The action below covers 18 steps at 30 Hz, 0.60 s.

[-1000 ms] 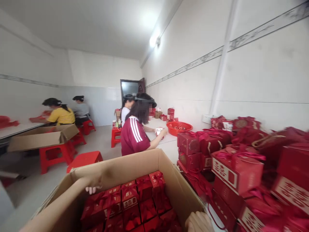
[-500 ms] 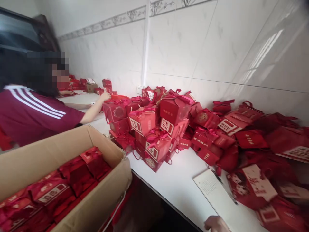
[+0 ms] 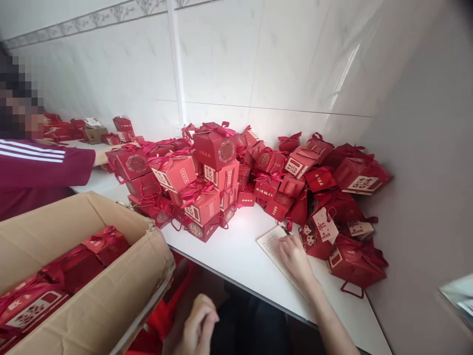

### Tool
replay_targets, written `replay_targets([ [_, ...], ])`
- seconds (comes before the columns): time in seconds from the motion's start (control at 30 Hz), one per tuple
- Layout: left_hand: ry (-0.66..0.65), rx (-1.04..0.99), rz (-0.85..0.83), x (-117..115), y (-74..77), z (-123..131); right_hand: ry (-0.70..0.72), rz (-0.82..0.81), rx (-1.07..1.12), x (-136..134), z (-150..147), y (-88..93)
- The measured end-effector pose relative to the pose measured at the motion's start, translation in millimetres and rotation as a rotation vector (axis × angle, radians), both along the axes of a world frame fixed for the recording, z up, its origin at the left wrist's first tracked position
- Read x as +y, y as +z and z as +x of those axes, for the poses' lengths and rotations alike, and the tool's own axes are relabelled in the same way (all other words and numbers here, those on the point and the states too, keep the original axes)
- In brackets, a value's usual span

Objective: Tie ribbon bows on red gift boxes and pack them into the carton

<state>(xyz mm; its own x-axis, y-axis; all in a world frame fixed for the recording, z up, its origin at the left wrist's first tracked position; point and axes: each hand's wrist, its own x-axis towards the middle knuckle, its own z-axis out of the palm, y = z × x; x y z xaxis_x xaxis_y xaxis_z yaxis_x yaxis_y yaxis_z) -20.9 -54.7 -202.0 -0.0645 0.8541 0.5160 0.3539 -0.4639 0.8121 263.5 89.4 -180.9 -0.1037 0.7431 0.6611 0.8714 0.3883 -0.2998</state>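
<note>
My right hand rests on a small notepad with writing, at the front of the white table. Its fingers are curled and closed at a dark pen, whose end shows just past the fingertips; most of the pen is hidden. Low in front of the table edge, my left hand is loosely curled, with nothing visible in it. Just right of the notepad sit a red gift box with a pale tag and another red gift box with a cord handle.
Stacked red gift boxes with ribbons stand mid-table, and more boxes are heaped along the tiled wall. At left is an open cardboard carton holding red boxes. Beyond it, a co-worker in a maroon sleeve reaches over the white table.
The view has swung to the right. My right hand has moved up from the notepad's lower edge to the pen at its top, and my left hand has come into view.
</note>
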Motion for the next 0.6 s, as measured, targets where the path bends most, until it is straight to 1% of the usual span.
replay_targets([
  [0.1,-0.33,-0.025,0.211,20.4,16.1,41.7,-0.064,0.019,0.036,7.7,3.9,-9.2],
  [0.17,-0.444,0.043,0.238,42.0,25.1,68.6,-0.121,0.033,0.051,7.3,12.2,-15.2],
  [0.2,-0.477,0.141,0.213,55.6,28.2,80.3,-0.149,0.04,0.053,6.8,16.2,-18.1],
  [0.27,-0.485,0.388,0.081,85.9,30.8,98.5,-0.189,0.051,0.046,6.5,22.1,-23.4],
  [0.33,-0.472,0.452,0.044,114.4,29.4,109.1,-0.189,0.062,0.03,6.9,24.6,-26.0],
  [0.4,-0.434,0.504,0.021,133.1,25.7,112.0,-0.148,0.082,0.022,5.8,25.1,-25.2],
  [0.43,-0.406,0.533,0.009,137.4,23.4,111.2,-0.113,0.097,0.025,4.5,25.3,-24.1],
  [0.5,-0.357,0.596,-0.005,137.6,17.0,108.3,-0.04,0.152,0.06,2.0,25.4,-24.2],
  [0.57,-0.346,0.656,0.001,133.1,7.1,107.7,0.031,0.223,0.135,4.2,21.9,-31.6],
  [0.6,-0.333,0.672,0.004,131.8,1.0,108.8,0.029,0.28,0.225,7.9,16.4,-38.5],
])
